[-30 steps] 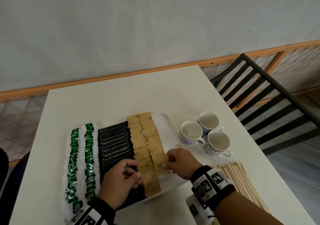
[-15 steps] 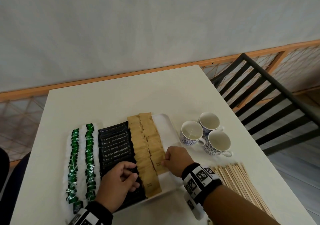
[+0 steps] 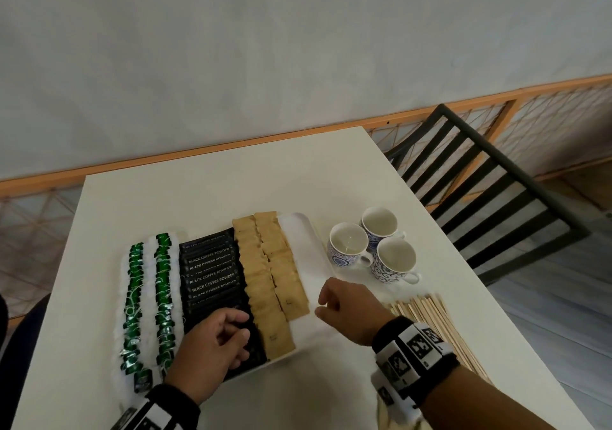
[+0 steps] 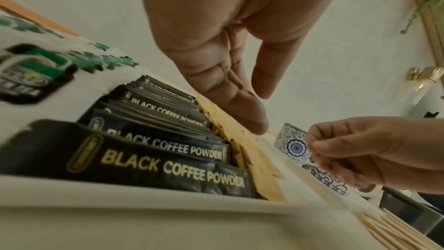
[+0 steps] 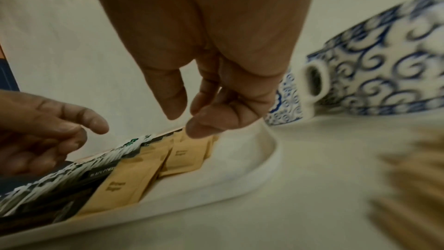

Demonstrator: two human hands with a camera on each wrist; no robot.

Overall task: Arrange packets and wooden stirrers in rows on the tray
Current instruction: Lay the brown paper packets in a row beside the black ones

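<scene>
A white tray (image 3: 304, 251) holds rows of green tea packets (image 3: 149, 297), black coffee packets (image 3: 212, 274) and two rows of brown sugar packets (image 3: 265, 270). The nearest packet of the right brown row (image 3: 293, 300) lies flat with nothing touching it. My right hand (image 3: 326, 304) hovers just right of it over the tray's bare strip, fingers loosely curled and empty, as the right wrist view (image 5: 185, 121) confirms. Over the near black packets my left hand (image 3: 236, 330) hangs relaxed and empty. A pile of wooden stirrers (image 3: 437, 327) lies on the table right of the tray.
Three blue-patterned cups (image 3: 394, 259) stand close together beyond the stirrers, right of the tray. A black chair (image 3: 496, 198) stands at the table's right side. The white table (image 3: 231, 181) stretches bare behind the tray up to the wall.
My right hand let go of the brown packet at the near end of the right row and drew back to the right. The left hand barely moved.
</scene>
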